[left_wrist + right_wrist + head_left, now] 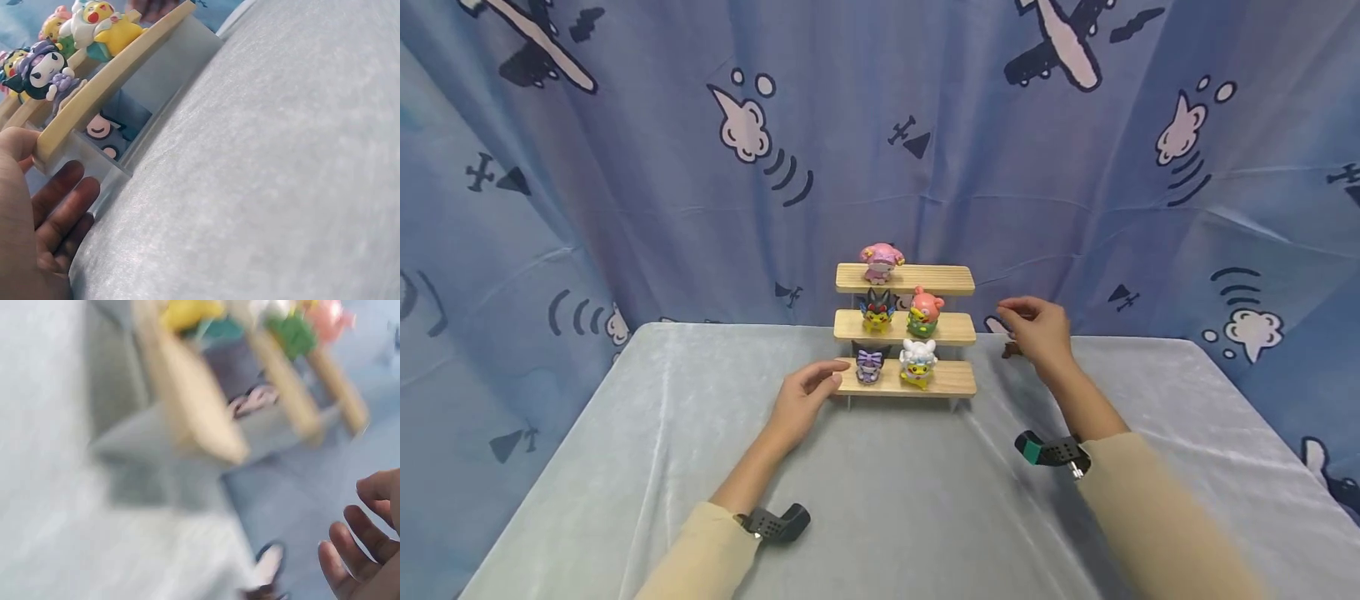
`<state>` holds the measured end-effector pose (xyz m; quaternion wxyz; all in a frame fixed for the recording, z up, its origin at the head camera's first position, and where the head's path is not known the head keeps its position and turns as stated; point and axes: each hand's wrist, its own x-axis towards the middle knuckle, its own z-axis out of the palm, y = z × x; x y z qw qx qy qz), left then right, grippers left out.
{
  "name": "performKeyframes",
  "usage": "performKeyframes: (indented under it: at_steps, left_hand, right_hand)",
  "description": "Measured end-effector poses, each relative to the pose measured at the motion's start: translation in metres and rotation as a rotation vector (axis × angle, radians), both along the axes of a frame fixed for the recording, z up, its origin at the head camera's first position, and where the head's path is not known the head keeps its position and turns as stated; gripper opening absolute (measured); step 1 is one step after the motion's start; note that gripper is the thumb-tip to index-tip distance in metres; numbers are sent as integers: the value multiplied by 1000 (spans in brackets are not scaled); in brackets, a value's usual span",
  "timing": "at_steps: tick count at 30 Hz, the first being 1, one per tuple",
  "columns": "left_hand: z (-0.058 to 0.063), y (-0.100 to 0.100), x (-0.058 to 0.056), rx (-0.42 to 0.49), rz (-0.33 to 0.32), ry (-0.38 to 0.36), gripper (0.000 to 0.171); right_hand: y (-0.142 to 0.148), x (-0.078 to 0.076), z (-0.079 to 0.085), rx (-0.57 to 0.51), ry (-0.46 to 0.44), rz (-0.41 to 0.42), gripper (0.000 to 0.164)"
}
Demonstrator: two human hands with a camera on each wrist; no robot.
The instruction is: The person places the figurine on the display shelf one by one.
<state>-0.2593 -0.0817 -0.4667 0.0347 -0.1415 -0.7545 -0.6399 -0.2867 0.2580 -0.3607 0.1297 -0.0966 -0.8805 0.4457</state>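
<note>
A three-tier wooden display stand [955, 379] with clear supports stands at the table's back. My left hand [800, 400] pinches the left end of its bottom shelf [94, 100] between thumb and index finger, the other fingers loosely extended below. To the right of the stand, in the air, is my right hand [1041, 333]; its fingers are loosely bent and nothing shows between them. A pink figurine [881, 262] sits on the top tier. The middle tier bears a black-eared yellow figurine [877, 312] and a pink-and-green one. Below are a purple figurine [869, 365] and a white-hooded yellow figurine [917, 362].
A small dark brown object [1012, 350] lies at the table's back edge, partly behind my right hand; its kind is unclear. A pale cloth covers the table [895, 500]. Behind hangs a blue printed curtain [850, 125].
</note>
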Motion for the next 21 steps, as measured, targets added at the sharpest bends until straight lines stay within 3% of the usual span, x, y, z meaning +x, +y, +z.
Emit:
performKeyframes:
  at_steps: [4, 9, 14, 21]
  left_hand:
    - [-1, -1, -1, -2, -7, 2, 25]
    - [0, 0, -1, 4, -2, 5, 25]
    - [2, 0, -1, 1, -4, 11, 25]
    - [0, -2, -2, -8, 2, 1, 24]
  right_hand:
    - [19, -4, -28, 72, -52, -12, 29]
    - [43, -6, -54, 290, 41, 52, 27]
    - [57, -8, -63, 417, 108, 145, 31]
    - [62, -20, -73, 559, 48, 124, 25]
